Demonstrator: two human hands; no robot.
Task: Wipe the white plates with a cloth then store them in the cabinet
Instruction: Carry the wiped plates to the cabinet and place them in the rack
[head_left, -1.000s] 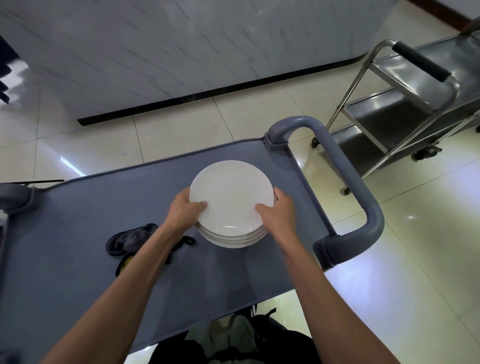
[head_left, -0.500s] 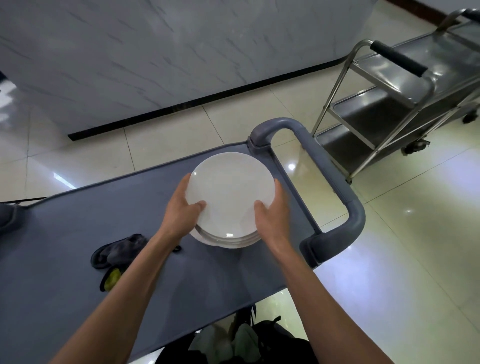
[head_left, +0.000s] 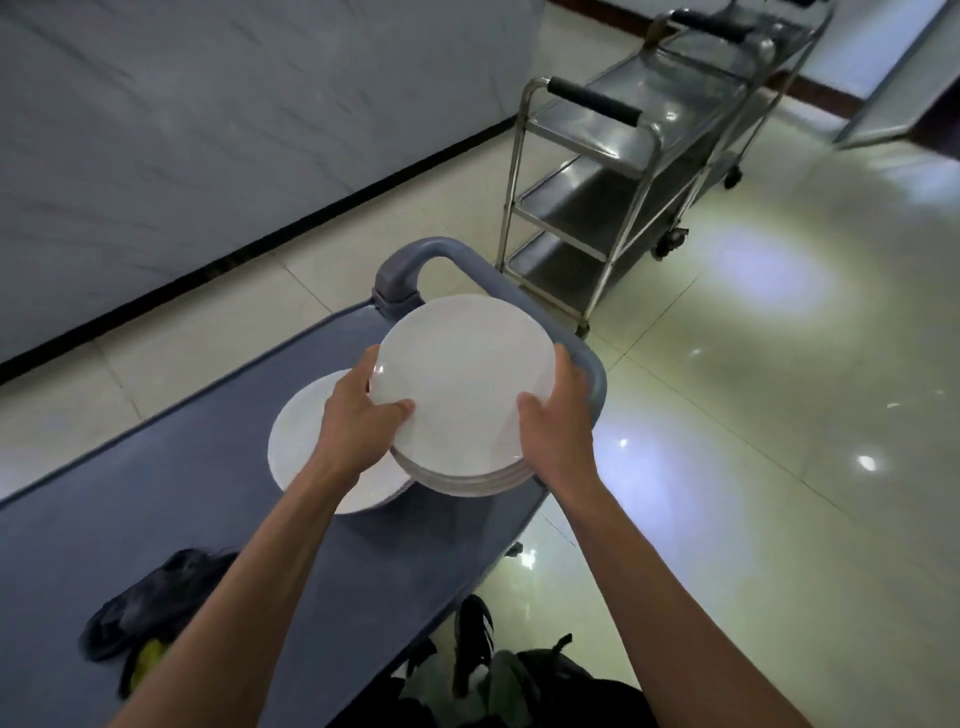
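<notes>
A stack of several white plates (head_left: 462, 374) is held up above the right end of the grey cart (head_left: 171, 499). My left hand (head_left: 358, 421) grips its left rim, thumb on top. My right hand (head_left: 556, 421) grips the right rim. More white plates (head_left: 306, 431) lie on the cart just left of and below the lifted stack, partly hidden by my left arm. A dark cloth (head_left: 150, 603) lies crumpled on the cart at the lower left.
The cart's grey handle (head_left: 410, 265) curves round behind the plates. A steel trolley (head_left: 623, 192) with shelves stands on the tiled floor beyond it. A marble wall (head_left: 208, 104) runs along the back. A dark bag (head_left: 519, 680) sits below the cart.
Both hands have lifted the upper plates off the pile and moved them right, leaving the lower plates on the cart. The view has swung towards the steel trolley.
</notes>
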